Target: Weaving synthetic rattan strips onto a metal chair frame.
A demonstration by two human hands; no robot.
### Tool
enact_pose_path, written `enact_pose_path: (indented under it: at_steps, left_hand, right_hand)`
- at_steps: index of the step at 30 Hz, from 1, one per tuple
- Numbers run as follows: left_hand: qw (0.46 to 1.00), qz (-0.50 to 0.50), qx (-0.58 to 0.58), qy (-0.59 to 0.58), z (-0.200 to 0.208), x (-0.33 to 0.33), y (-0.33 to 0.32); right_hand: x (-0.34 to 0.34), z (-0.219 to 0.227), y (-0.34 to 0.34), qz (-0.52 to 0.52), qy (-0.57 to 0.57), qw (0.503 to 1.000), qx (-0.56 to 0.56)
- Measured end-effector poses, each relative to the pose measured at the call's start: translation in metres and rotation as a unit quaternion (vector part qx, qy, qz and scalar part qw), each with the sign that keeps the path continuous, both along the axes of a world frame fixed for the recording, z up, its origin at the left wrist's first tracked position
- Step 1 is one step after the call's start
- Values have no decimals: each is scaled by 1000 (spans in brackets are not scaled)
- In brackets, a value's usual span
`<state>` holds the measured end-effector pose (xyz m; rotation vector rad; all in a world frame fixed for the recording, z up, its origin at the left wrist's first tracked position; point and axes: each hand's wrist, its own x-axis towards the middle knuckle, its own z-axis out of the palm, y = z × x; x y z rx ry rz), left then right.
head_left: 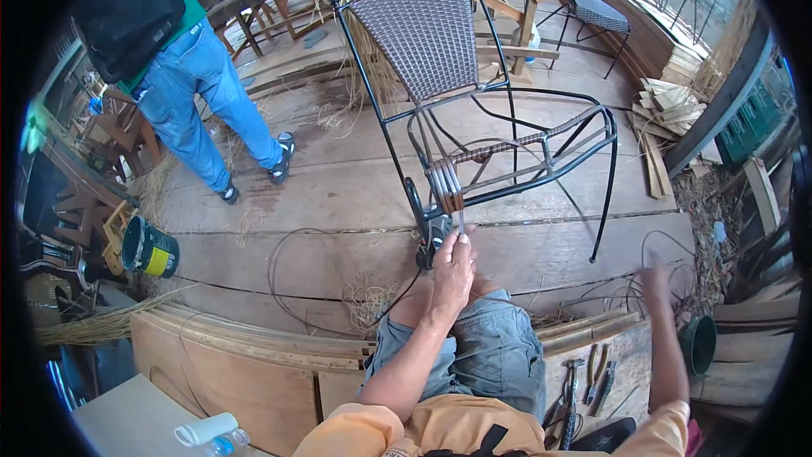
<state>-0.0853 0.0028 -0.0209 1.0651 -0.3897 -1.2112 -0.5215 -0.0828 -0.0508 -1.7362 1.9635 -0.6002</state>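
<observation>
In front of me stands a chair with a black metal frame and a brown woven backrest. Its seat is an open frame, with brown strands wound side by side around the near left part. My left hand is closed just below these windings, gripping a brown weaving strand that runs up to the frame. Out to the right, my right hand is smeared by motion, so its fingers cannot be made out. Thin dark strand loops lie close to it.
Hammer and pliers lie on the wooden bench beside my right thigh. A person in blue jeans stands at the far left. A dark green bucket is on the left; a wood stack is on the right. Loose strands litter the floor.
</observation>
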Motion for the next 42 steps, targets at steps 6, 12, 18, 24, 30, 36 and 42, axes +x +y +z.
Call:
enact_pose_path:
  at_steps: [6, 12, 18, 24, 30, 36, 42]
  left_hand:
    - [1000, -2, -16, 8, 0, -11, -6]
    - [999, 18, -18, 46, -11, 2, 1]
    - [998, 5, -28, 53, 1, 2, 4]
    - [998, 11, -40, 40, -14, 6, 3]
    - [999, -15, -29, 18, 2, -8, 2]
    - [1000, 1, -13, 2, 3, -10, -1]
    - [999, 8, -25, 19, -5, 0, 0]
  right_hand:
    - [280, -8, -68, 170, -132, 946, -243]
    - [212, 10, -15, 97, -263, 957, 80]
    - [-223, 59, 109, -133, 299, 937, 122]
    - [-178, 124, 140, -323, 503, 776, 202]
    - [42, -53, -47, 62, -56, 995, -52]
    - [280, 13, -62, 182, -224, 954, -86]
    - [140, 8, -21, 95, -94, 989, 66]
